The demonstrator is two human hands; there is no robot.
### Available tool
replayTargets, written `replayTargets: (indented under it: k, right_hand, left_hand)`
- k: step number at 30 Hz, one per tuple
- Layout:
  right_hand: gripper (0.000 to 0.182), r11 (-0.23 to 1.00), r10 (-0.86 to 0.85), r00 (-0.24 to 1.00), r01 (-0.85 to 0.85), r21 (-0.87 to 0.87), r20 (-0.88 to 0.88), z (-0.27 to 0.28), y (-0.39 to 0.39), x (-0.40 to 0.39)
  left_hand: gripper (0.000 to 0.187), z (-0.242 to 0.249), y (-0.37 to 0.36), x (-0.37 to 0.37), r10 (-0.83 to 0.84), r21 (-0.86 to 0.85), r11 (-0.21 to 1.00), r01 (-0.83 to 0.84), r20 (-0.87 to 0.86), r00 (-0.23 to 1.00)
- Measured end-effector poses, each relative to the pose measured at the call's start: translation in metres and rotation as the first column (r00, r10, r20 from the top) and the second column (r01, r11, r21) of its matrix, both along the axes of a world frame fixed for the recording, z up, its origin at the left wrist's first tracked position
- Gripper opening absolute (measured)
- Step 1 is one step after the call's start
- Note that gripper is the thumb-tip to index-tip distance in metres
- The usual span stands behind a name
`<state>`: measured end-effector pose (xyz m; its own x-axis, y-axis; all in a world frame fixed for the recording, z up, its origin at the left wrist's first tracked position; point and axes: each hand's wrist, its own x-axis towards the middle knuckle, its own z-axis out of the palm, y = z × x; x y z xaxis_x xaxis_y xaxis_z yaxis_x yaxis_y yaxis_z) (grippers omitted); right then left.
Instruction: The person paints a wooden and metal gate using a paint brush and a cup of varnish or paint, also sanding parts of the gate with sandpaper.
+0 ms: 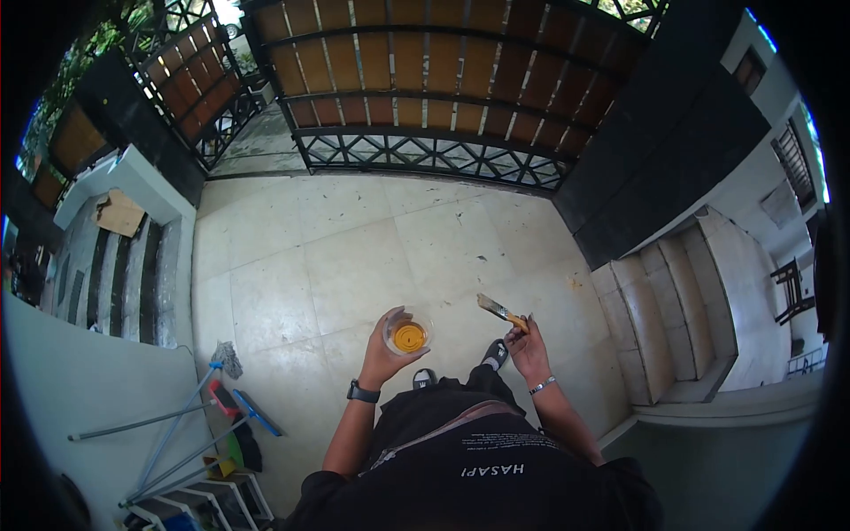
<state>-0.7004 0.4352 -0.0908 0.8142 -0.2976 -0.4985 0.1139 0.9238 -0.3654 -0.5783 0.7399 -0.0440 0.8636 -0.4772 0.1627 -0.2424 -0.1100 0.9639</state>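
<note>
My left hand is wrapped round a clear plastic cup with amber liquid in the bottom. The cup is upright, its mouth facing up toward me. In my right hand is a paintbrush, gripped by its orange-yellow handle. Its pale bristles point away to the upper left, apart from the cup. Both hands are in front of my body, above the tiled floor.
A wood-panelled metal gate spans the far side, with a gap at its left. Steps rise on the right, and more steps on the left. A mop, other long-handled tools and a rack stand at lower left. Dark flecks dot the floor.
</note>
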Motion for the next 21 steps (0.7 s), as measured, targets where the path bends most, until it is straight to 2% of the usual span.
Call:
replayTargets:
  k: [3, 21]
  right_hand:
    - [0.023, 1.0, -0.029, 0.999, 0.028, -0.009, -0.029, 0.004, 0.005, 0.002]
    - [0.022, 0.99, -0.141, 0.99, 0.141, 0.001, 0.02, -0.005, 0.012, -0.033]
  left_hand:
    - [0.089, -0.001, 0.002, -0.003, 0.043, -0.003, 0.999, -0.043, -0.007, 0.999]
    - [0.087, 0.013, -0.018, 0.007, -0.12, -0.007, 0.993, 0.121, 0.036, 0.992]
